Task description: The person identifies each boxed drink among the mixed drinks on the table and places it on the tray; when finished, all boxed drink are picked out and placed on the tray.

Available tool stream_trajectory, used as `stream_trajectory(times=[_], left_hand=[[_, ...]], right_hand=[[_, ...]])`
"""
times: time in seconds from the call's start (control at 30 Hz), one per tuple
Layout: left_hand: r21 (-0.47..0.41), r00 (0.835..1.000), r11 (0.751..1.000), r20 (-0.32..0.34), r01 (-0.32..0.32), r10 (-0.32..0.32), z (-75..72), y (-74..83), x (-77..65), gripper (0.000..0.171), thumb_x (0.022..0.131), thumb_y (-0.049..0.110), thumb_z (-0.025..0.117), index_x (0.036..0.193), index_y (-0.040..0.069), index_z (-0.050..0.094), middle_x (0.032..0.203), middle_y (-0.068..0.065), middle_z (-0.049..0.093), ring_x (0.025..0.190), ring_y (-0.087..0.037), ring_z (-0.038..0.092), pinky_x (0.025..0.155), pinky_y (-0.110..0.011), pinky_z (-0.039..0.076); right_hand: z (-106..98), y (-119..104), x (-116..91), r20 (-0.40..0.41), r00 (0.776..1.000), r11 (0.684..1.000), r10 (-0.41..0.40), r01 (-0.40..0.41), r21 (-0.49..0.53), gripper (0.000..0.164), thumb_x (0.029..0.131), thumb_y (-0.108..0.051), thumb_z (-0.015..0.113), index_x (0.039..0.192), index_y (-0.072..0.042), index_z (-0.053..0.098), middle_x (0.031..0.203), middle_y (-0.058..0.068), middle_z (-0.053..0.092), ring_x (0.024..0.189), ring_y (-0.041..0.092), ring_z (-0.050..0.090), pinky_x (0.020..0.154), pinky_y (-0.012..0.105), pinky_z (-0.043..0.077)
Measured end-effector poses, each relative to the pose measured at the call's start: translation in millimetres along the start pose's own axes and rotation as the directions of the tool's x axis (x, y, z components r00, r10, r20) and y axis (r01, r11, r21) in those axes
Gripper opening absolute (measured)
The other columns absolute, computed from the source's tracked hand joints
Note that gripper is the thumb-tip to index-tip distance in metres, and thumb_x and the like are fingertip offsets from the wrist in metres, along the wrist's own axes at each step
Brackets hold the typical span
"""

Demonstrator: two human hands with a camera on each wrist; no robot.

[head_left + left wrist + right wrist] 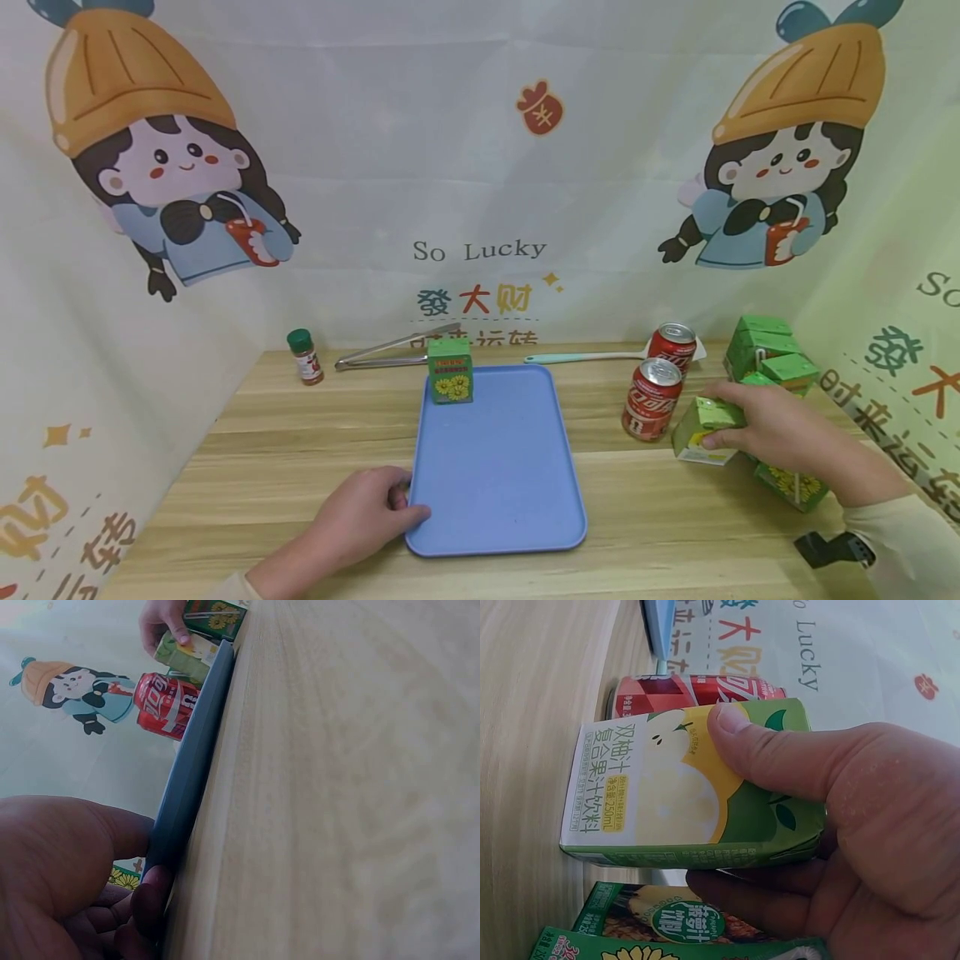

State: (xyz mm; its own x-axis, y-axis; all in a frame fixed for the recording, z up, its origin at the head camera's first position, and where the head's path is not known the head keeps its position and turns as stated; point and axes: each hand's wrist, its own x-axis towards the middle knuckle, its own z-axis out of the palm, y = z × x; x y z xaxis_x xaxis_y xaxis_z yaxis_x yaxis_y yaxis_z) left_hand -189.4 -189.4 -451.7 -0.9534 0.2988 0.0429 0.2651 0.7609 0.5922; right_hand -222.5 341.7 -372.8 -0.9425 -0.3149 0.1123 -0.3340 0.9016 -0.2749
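My right hand grips a green-and-yellow juice box, thumb on its front face and fingers round the back. In the head view that box is right of two red soda cans, slightly tilted. More green drink boxes stand beyond and beside this hand, partly hidden by it. My left hand pinches the left rim of a blue tray, thumb on top and fingers below, as the left wrist view shows. One green drink box with yellow flowers stands on the tray's far left corner.
Metal tongs lie behind the tray, near a green-capped seasoning bottle at the left. A spatula with a pale green handle lies at the back, running behind the cans. A black strap is at my right sleeve.
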Motion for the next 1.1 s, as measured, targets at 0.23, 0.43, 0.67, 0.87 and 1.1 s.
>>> stream_trajectory(times=[0.23,0.43,0.67,0.87,1.1], left_hand=[[0.003,1.0,1.0,-0.001,0.007,-0.007,-2.2,-0.5,-1.2,0.028,0.093,0.029,0.091,0.088,0.016,0.067,0.07,0.008,0.058,0.062,-0.009,0.051,0.058,-0.027,0.039],[-0.008,1.0,1.0,-0.012,-0.003,0.003,-3.1,-2.0,-1.4,0.028,0.092,0.031,0.092,0.093,0.014,0.07,0.071,0.009,0.058,0.062,-0.009,0.051,0.058,-0.027,0.04],[-0.019,1.0,1.0,-0.002,-0.016,0.016,-2.6,-1.6,-1.9,0.027,0.093,0.03,0.091,0.09,0.014,0.069,0.07,0.009,0.058,0.061,-0.008,0.05,0.057,-0.026,0.039],[-0.015,0.999,0.999,-0.006,-0.033,0.033,-1.7,-1.6,-2.6,0.029,0.093,0.029,0.091,0.085,0.017,0.066,0.069,0.01,0.057,0.06,-0.006,0.05,0.057,-0.026,0.039],[-0.026,0.999,0.999,-0.013,-0.034,0.034,-1.2,-3.1,-3.7,0.03,0.092,0.029,0.092,0.085,0.017,0.065,0.068,0.01,0.057,0.059,-0.006,0.049,0.057,-0.026,0.038]], right_hand=[[1.0,-2.3,1.0,-0.007,1.0,1.0,-0.009,0.009,0.003,0.07,0.087,-0.033,0.096,0.141,0.002,0.068,0.102,0.003,0.074,0.085,0.018,0.064,0.074,0.044,0.054],[2.9,-3.5,1.2,-0.041,0.998,0.999,-0.049,0.049,0.0,0.066,0.086,-0.034,0.097,0.137,-0.001,0.071,0.103,0.003,0.076,0.085,0.017,0.066,0.074,0.044,0.055],[3.3,-4.3,-1.7,-0.065,0.992,0.994,-0.106,0.106,0.007,0.066,0.085,-0.036,0.097,0.136,-0.003,0.072,0.119,0.016,0.079,0.1,0.031,0.075,0.082,0.054,0.06],[3.3,-7.0,-2.8,-0.081,0.989,0.992,-0.125,0.127,0.017,0.064,0.086,-0.035,0.097,0.137,-0.004,0.073,0.119,0.013,0.08,0.098,0.025,0.074,0.082,0.05,0.059],[2.6,-13.8,-0.2,-0.081,0.987,0.99,-0.136,0.14,0.036,0.061,0.086,-0.037,0.097,0.135,-0.009,0.075,0.119,0.004,0.08,0.096,0.013,0.07,0.082,0.044,0.059]])
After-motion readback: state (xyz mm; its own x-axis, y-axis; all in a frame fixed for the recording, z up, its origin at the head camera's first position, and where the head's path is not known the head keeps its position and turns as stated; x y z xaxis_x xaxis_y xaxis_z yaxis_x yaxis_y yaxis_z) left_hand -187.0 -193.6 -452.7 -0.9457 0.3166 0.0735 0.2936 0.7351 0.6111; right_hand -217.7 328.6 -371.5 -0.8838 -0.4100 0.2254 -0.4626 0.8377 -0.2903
